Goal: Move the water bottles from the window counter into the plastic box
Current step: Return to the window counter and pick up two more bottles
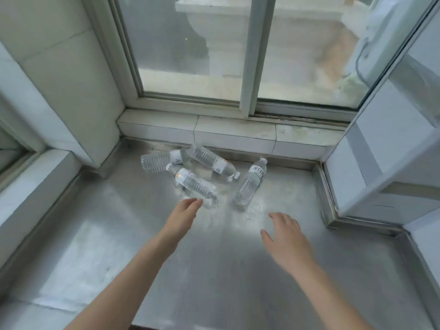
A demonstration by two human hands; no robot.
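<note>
Several clear water bottles with white labels lie on their sides on the steel window counter. One bottle lies at the back left, a second beside it, a third in front of them, and another bottle lies apart on the right. My left hand is open, its fingertips at the base of the third bottle. My right hand hovers open, just short of the right bottle. The plastic box is not in view.
A tiled ledge and a sliding window close off the back. A tiled wall stands at the left and a white panel at the right. A raised steel lip borders the counter's right side.
</note>
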